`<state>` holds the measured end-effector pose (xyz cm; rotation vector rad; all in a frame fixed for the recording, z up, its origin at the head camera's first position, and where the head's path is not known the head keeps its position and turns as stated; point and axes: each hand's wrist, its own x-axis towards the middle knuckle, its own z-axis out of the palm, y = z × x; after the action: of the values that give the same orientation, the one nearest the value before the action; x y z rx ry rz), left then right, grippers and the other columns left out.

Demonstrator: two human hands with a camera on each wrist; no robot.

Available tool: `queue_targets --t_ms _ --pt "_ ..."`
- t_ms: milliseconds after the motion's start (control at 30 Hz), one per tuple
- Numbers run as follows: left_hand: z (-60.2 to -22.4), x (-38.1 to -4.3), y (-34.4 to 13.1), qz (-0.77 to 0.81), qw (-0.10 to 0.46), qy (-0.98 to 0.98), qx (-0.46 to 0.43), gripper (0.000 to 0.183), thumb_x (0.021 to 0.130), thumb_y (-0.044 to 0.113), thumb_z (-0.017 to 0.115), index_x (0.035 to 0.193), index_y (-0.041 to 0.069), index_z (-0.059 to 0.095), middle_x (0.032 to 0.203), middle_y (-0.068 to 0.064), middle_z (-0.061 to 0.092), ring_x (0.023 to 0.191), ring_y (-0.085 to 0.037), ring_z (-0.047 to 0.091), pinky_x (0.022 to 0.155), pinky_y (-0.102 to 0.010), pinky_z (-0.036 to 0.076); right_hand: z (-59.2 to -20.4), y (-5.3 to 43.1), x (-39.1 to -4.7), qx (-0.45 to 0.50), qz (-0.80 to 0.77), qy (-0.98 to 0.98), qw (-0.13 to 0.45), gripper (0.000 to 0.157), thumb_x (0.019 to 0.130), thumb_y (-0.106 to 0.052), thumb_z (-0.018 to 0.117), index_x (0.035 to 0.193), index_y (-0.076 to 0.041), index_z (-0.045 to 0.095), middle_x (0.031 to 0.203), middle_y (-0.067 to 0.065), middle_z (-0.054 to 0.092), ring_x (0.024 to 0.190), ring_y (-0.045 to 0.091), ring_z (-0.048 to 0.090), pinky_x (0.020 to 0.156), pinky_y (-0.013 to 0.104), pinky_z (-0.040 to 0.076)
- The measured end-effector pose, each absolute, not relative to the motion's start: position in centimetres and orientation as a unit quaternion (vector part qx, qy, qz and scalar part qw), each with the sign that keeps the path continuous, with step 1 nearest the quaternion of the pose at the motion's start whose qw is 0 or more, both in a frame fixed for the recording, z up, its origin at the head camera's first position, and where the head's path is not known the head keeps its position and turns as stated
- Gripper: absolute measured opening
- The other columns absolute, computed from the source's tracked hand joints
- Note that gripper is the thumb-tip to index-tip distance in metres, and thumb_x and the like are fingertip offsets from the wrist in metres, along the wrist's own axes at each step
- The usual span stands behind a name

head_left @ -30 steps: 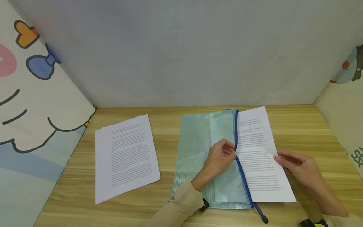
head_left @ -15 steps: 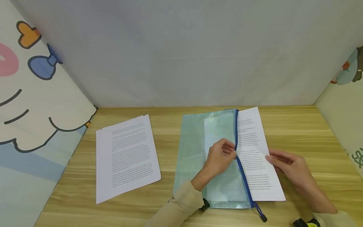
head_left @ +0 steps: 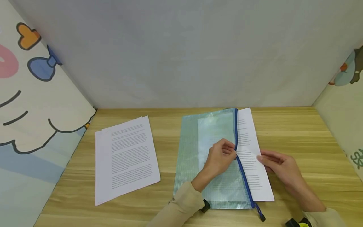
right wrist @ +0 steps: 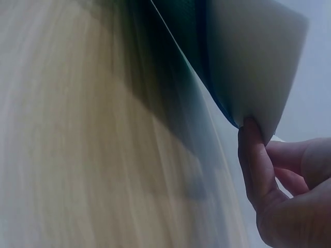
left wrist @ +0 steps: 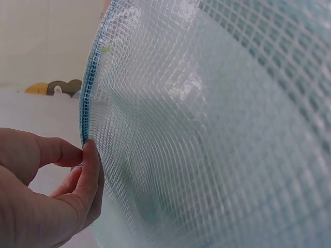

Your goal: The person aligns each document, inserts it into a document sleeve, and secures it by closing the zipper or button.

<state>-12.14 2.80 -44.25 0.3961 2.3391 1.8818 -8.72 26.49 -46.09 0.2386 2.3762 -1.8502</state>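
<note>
A translucent green mesh zipper pouch (head_left: 188, 151) lies on the table with its blue-zippered mouth facing right. My left hand (head_left: 219, 157) pinches the upper edge of that mouth between thumb and fingers; the left wrist view shows the mesh raised in the pinch. Printed paper (head_left: 249, 157) is partly inside the pouch, its left portion showing through the mesh and its right strip sticking out. At the paper's outer edge, my right hand (head_left: 280, 165) pinches it, thumb on top and fingers beneath, as the right wrist view (right wrist: 284, 191) also shows.
Another small stack of printed sheets (head_left: 127, 160) lies at the left of the wooden table (head_left: 167, 135). A zipper pull (head_left: 262, 217) hangs from the pouch's near corner. A grey wall (head_left: 181, 63) stands behind, with cartoon-printed panels (head_left: 42, 104) on both sides.
My right hand has moved left, sliding the paper deeper into the pouch; the strip outside is narrower. My left hand keeps its pinch on the pouch edge.
</note>
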Motion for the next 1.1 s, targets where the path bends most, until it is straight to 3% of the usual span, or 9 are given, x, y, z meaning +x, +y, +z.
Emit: queue_targets --t_ms 700,1100 --pt "-44.4 -12.4 3.0 0.623 0.049 0.769 0.132 0.013 0.089 -0.002 0.064 0.101 -0.002 0.068 0.090 -0.006 0.069 0.078 -0.001 0.063 0.074 -0.016 0.054 -46.0 23.5 -9.2 0.080 -0.632 0.769 0.056 0.053 0.098 -0.015 0.072 0.136 0.016 0.055 0.095 -0.013 0.076 0.086 -0.001 0.070 0.072 0.024 0.060" --pt "-44.5 -12.7 3.0 0.650 0.053 0.746 0.138 0.013 0.090 -0.004 0.063 0.102 -0.002 0.067 0.092 -0.008 0.070 0.079 -0.004 0.064 0.073 -0.018 0.056 -46.3 22.4 -9.7 0.094 -0.621 0.775 0.069 0.055 0.097 -0.020 0.074 0.139 0.011 0.056 0.106 0.002 0.076 0.088 0.001 0.070 0.075 0.025 0.060"
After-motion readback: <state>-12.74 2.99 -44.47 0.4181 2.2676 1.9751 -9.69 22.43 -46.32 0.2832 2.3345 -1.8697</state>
